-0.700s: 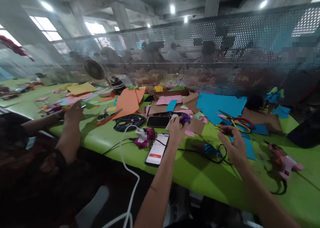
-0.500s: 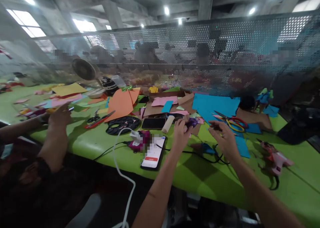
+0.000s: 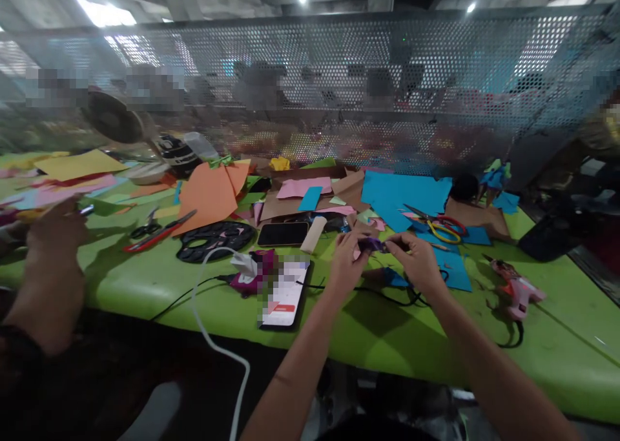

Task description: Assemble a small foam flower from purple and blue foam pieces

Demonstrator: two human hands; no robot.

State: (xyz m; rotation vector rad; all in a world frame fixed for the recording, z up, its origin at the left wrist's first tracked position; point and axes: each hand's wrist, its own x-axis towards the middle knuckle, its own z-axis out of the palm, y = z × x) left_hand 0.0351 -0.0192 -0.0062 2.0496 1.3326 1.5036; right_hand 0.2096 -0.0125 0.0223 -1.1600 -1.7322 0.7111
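Observation:
A small, dark purple, crumpled-looking piece [image 3: 372, 243] is held up between my two hands, above the green tabletop. My left hand [image 3: 347, 263] has its fingers closed around the left end of it. At the other end, the thumb and fingertips of my right hand [image 3: 415, 259] pinch it. Its exact kind is too small and partly covered to make out. Under the hands lie blue scraps [image 3: 394, 277] and a black cable. Just beyond the right hand, scissors with yellow and red handles [image 3: 448, 229] rest on blue paper [image 3: 411, 192].
A pink glue gun [image 3: 520, 296] lies at the right. Left of my hands are a lit phone [image 3: 290, 299], a dark phone [image 3: 282, 234], a tissue pack [image 3: 252, 272] and a black mask-like piece [image 3: 216, 241]. A co-worker's hand [image 3: 58, 231] is at far left. A perforated screen [image 3: 310, 92] stands behind.
My right hand has moved in to the left and closed on the purple piece, which only my left hand held before. The view has shifted slightly right and down.

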